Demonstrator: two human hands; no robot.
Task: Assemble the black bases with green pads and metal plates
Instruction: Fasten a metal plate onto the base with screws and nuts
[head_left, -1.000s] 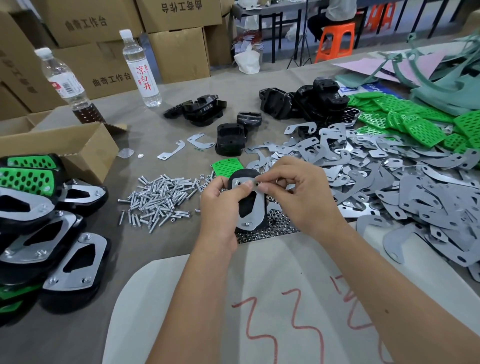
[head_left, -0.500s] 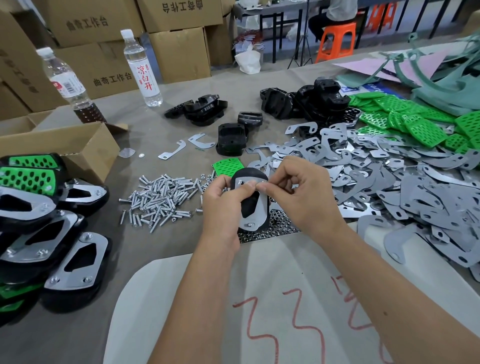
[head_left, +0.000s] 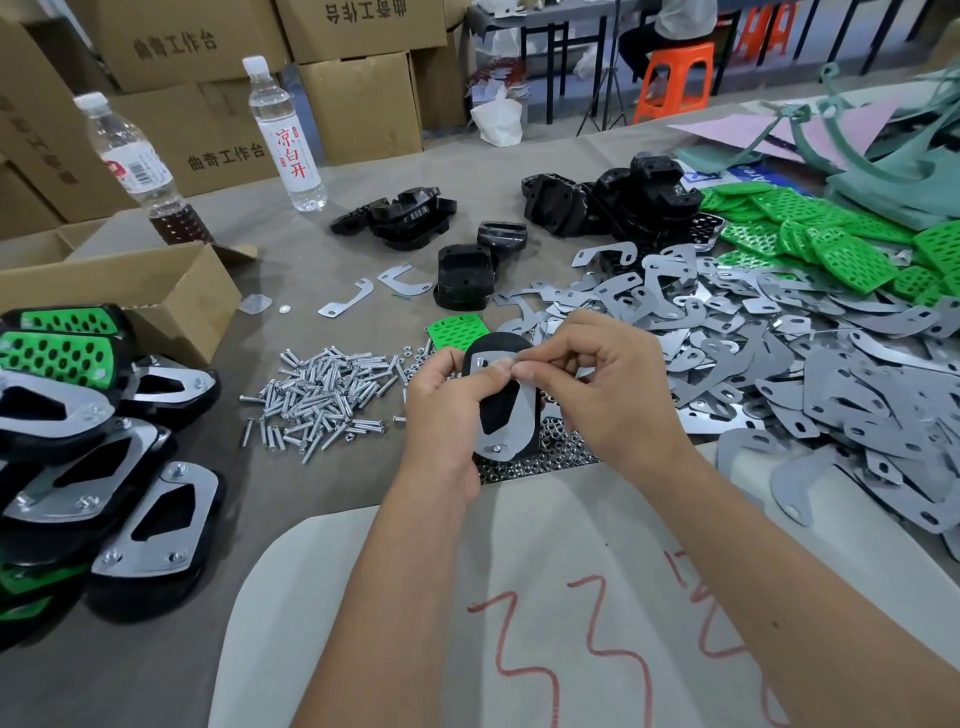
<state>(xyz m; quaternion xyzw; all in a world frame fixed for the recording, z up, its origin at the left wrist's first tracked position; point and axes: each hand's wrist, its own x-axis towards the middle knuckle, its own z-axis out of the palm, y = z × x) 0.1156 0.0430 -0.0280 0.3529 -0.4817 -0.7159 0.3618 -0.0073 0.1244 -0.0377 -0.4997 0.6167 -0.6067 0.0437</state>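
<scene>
A black base (head_left: 498, 345) with a metal plate (head_left: 514, 421) laid on its face stands tilted at the table's middle. My left hand (head_left: 441, 410) grips the base along its left side, thumb on the plate's top. My right hand (head_left: 608, 384) pinches the plate's upper edge beside that thumb. One screw sits in the plate's lower end. A single green pad (head_left: 457, 328) lies flat just behind the base. Loose metal plates (head_left: 810, 374) spread over the right, green pads (head_left: 831, 244) behind them, spare black bases (head_left: 623, 202) at the back.
A heap of screws (head_left: 322, 395) lies left of my hands and small nuts (head_left: 561, 452) under them. Finished assemblies (head_left: 104, 467) stack at the left edge by an open cardboard box (head_left: 171, 296). Two bottles (head_left: 285, 140) stand at the back left. White paper (head_left: 519, 597) covers the near table.
Both hands stay on the base and plate; the fingers have shifted only slightly along the plate's top edge.
</scene>
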